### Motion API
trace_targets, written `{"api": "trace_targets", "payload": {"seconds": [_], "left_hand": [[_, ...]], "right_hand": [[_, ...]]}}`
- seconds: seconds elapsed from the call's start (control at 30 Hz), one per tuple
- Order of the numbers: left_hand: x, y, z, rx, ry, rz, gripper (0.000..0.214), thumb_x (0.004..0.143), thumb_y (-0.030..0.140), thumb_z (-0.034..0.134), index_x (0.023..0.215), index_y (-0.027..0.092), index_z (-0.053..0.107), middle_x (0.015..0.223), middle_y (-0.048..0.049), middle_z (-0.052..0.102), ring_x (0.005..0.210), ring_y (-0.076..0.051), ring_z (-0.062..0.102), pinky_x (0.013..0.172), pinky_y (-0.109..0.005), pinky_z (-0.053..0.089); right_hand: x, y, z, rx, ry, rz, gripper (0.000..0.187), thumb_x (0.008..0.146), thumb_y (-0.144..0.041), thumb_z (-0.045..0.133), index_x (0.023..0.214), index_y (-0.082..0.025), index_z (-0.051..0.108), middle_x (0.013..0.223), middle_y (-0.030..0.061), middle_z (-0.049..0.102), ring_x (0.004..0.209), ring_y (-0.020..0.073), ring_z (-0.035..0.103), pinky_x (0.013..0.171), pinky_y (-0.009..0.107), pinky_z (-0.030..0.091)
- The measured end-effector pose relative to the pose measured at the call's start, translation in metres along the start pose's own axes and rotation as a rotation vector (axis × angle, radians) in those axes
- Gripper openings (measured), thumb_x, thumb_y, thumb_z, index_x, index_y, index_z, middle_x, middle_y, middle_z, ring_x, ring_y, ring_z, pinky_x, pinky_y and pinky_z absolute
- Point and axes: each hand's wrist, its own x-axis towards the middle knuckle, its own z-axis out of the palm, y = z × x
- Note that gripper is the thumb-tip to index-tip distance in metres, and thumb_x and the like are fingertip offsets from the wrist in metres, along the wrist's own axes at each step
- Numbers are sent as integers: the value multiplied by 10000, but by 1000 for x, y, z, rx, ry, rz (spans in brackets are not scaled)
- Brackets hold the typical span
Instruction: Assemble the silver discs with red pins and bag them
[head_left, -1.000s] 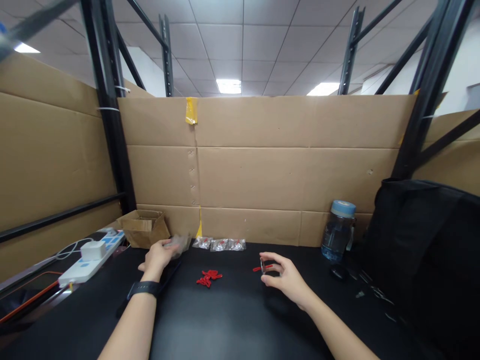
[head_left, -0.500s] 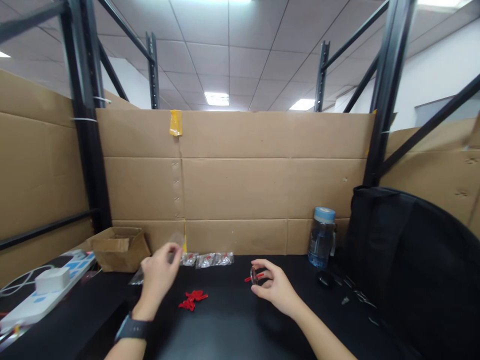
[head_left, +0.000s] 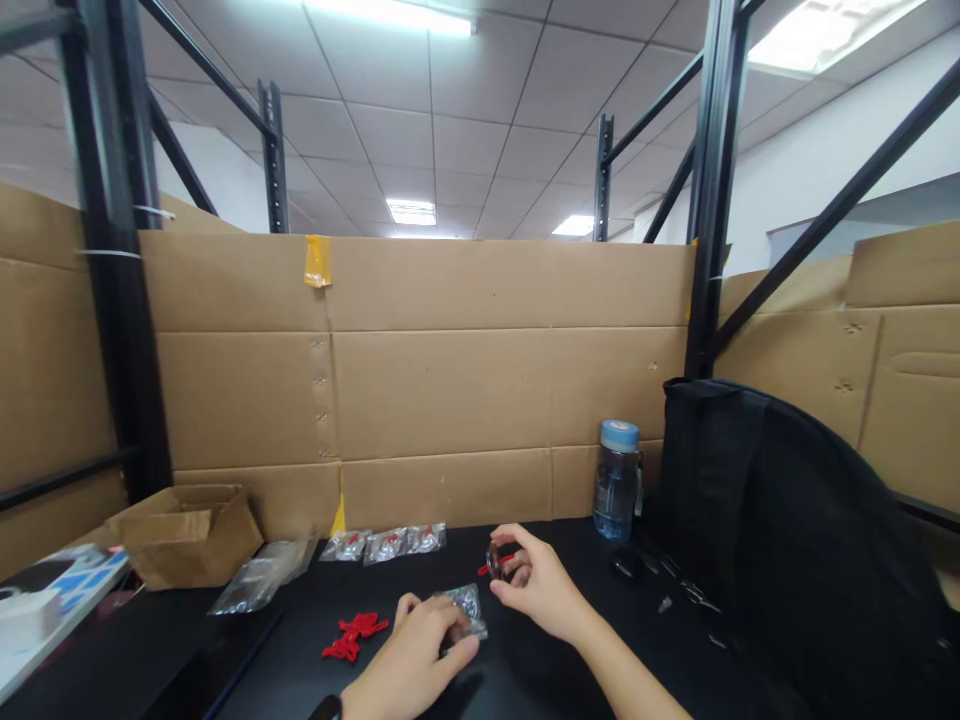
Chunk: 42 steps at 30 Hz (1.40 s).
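Observation:
My left hand (head_left: 416, 655) is closed on a small clear plastic bag (head_left: 463, 607) just above the black table (head_left: 570, 680). My right hand (head_left: 534, 583) pinches a small clear round piece (head_left: 495, 560) with a red part (head_left: 487, 568) sticking out to its left. The two hands are close together at the table's middle. A small heap of red parts (head_left: 352, 636) lies left of my left hand. Three filled clear bags (head_left: 384, 545) lie in a row by the cardboard wall.
A stack of empty clear bags (head_left: 259, 583) lies beside an open cardboard box (head_left: 184, 532) at the left. A white power strip (head_left: 45, 605) is at the far left. A blue-capped water bottle (head_left: 619, 480) and a black bag (head_left: 787, 540) stand right. Cardboard walls (head_left: 450, 390) enclose the table.
My left hand came from the bag stack at the left to the table's middle, carrying one clear bag toward my right hand. The camera turned right and tilted up.

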Motion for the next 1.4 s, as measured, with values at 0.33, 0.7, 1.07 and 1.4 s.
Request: {"api": "trace_targets", "payload": {"seconds": [0.33,0.7,1.07,1.4], "left_hand": [[0,-7,-10,-68,-163,5,390,981,541,468,923,264,737,1101,-5,695,1085,-210,584,988,-305,367],[-3,-5,-22,-66,-250,4,271,887,480,626,1101,383,762,1359,-5,619,1237,-270,547,1117,-405,356],[-2,8,-36,1,-419,-10,426,877,490,661,1296,540,607,1549,-12,463,1451,-363,364,1161,-691,125],[0,4,-32,36,-460,87,413,909,583,582,1315,508,606,1583,-48,410,1463,-390,329,1114,-705,195]], "right_hand": [[1,6,-1,-77,40,-30,297,619,-119,720,887,-202,622,980,15,713,726,125,632,611,209,465],[-5,-6,-7,-335,-101,-2,229,595,-172,750,818,-185,697,752,-29,663,615,98,528,607,202,412],[-16,-4,-6,-539,-432,71,280,578,-278,819,854,-242,791,690,-46,669,657,125,568,678,207,433],[-17,-7,1,-534,-395,49,288,602,-276,786,886,-228,790,715,-31,685,664,124,575,657,198,430]]}}
